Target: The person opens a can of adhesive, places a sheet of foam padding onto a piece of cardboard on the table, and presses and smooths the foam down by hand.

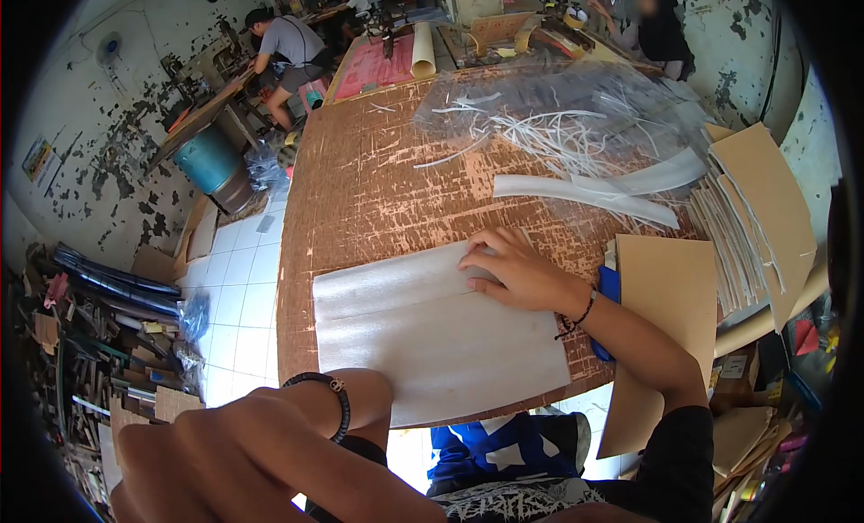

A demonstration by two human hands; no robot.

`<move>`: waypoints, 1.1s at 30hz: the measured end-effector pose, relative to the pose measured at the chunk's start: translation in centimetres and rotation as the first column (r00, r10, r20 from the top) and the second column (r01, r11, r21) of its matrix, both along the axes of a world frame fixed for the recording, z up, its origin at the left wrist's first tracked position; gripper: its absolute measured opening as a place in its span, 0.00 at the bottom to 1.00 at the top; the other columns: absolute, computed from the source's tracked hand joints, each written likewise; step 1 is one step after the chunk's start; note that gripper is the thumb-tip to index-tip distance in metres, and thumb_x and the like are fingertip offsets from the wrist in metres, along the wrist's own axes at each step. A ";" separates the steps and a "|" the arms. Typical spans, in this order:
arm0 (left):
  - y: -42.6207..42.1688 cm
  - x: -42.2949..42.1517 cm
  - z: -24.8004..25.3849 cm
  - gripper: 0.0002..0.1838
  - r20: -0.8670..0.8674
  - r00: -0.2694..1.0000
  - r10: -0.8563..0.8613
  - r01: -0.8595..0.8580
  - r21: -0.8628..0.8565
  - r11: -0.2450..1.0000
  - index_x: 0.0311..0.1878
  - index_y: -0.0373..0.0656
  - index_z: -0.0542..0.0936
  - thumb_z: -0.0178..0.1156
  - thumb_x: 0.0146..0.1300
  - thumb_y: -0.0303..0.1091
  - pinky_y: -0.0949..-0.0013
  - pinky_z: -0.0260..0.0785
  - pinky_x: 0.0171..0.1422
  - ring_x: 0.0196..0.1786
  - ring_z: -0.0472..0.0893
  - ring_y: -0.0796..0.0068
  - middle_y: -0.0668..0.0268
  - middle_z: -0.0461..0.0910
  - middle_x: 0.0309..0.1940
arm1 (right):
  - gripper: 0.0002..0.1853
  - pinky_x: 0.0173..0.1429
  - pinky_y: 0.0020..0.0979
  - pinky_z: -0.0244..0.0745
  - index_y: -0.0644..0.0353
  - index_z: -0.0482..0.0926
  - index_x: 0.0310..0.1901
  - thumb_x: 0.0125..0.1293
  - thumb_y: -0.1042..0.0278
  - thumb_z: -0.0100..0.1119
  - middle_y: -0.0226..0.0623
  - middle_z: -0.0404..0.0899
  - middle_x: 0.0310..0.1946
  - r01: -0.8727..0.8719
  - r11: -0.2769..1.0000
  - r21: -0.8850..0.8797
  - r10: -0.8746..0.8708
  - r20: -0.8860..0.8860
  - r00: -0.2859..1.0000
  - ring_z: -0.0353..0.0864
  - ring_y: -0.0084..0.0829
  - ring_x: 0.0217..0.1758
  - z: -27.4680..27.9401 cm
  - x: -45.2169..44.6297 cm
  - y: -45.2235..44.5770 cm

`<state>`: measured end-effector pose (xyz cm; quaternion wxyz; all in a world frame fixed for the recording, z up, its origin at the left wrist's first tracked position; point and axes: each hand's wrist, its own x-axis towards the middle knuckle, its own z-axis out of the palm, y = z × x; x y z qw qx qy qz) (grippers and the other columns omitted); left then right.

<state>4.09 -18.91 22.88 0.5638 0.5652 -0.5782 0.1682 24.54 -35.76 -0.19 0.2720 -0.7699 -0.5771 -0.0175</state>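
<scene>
A whitish, slightly shiny sheet [432,343], looking like thin packing foam, lies flat near the table's front edge, with a line running across it. My right hand [508,269] rests on its upper right part, fingers apart and slightly bent, holding nothing. Close to the camera at the lower left, my left hand [207,455] is raised with its knuckles showing. Its fingers are bent downward and mostly hidden, so I cannot see whether they hold anything. A blue object [607,311] lies right of the sheet, partly under a cardboard piece [666,284].
Thin white strips [549,140] lie on clear plastic [621,91] at the table's back right, with wider white strips [585,188] in front. Stacked cardboard [765,217] stands at the right. A person [292,46] sits at the far left bench; another [661,28] is at the back right.
</scene>
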 end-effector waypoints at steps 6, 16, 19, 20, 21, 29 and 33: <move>-0.1 -0.2 -0.2 0.16 0.012 1.000 0.008 -0.008 -0.001 1.000 0.48 0.52 0.85 0.59 0.75 0.53 0.65 0.68 0.34 0.30 0.75 0.72 0.74 0.86 0.33 | 0.16 0.71 0.46 0.61 0.53 0.81 0.57 0.73 0.57 0.64 0.39 0.73 0.57 0.001 0.999 0.032 -0.001 0.003 1.000 0.69 0.43 0.64 0.1 -0.1 0.0; 0.2 0.3 -0.4 0.16 0.025 1.000 -0.010 0.010 -0.002 1.000 0.49 0.52 0.84 0.58 0.75 0.53 0.66 0.68 0.34 0.29 0.75 0.73 0.74 0.86 0.33 | 0.19 0.71 0.48 0.63 0.51 0.77 0.62 0.73 0.58 0.64 0.44 0.72 0.60 0.019 0.987 0.162 -0.023 0.020 1.000 0.68 0.47 0.67 0.2 -0.1 0.2; 0.1 0.3 -0.5 0.16 0.032 0.999 -0.014 0.014 -0.009 1.000 0.49 0.52 0.84 0.58 0.76 0.53 0.66 0.68 0.34 0.29 0.75 0.73 0.75 0.86 0.33 | 0.19 0.71 0.49 0.62 0.51 0.78 0.62 0.73 0.57 0.64 0.43 0.72 0.61 0.046 0.990 0.133 -0.064 0.140 0.988 0.69 0.47 0.67 -0.3 -0.2 0.2; 0.1 0.1 -0.5 0.16 0.038 0.999 -0.016 0.016 -0.015 1.000 0.49 0.52 0.84 0.58 0.76 0.53 0.66 0.68 0.34 0.29 0.75 0.73 0.75 0.86 0.33 | 0.19 0.72 0.49 0.61 0.51 0.78 0.61 0.73 0.57 0.64 0.43 0.72 0.61 0.062 0.983 0.174 -0.078 0.085 0.993 0.68 0.47 0.67 0.1 -0.4 0.4; 0.1 0.1 -0.4 0.16 0.042 0.999 -0.008 0.008 -0.020 1.000 0.49 0.52 0.84 0.58 0.76 0.53 0.66 0.68 0.34 0.29 0.75 0.74 0.75 0.85 0.33 | 0.19 0.72 0.49 0.60 0.51 0.78 0.61 0.73 0.56 0.64 0.43 0.72 0.61 0.078 0.974 0.211 -0.086 0.029 0.996 0.68 0.47 0.67 0.4 -0.5 0.5; 0.1 0.1 -0.2 0.16 0.063 0.998 -0.007 0.009 -0.035 0.999 0.49 0.52 0.83 0.57 0.76 0.52 0.66 0.68 0.33 0.29 0.75 0.74 0.75 0.85 0.32 | 0.15 0.71 0.51 0.56 0.50 0.81 0.57 0.74 0.56 0.63 0.38 0.73 0.59 0.072 0.985 0.154 -0.087 0.095 0.992 0.69 0.42 0.65 0.0 -0.3 0.4; 0.1 0.4 -0.2 0.16 0.066 0.998 -0.005 0.007 -0.033 0.999 0.49 0.52 0.83 0.57 0.76 0.52 0.67 0.68 0.33 0.29 0.75 0.75 0.75 0.85 0.32 | 0.13 0.68 0.48 0.58 0.51 0.82 0.54 0.74 0.58 0.63 0.37 0.73 0.56 0.055 0.994 0.093 -0.070 0.167 0.984 0.70 0.41 0.62 -0.6 -0.1 0.1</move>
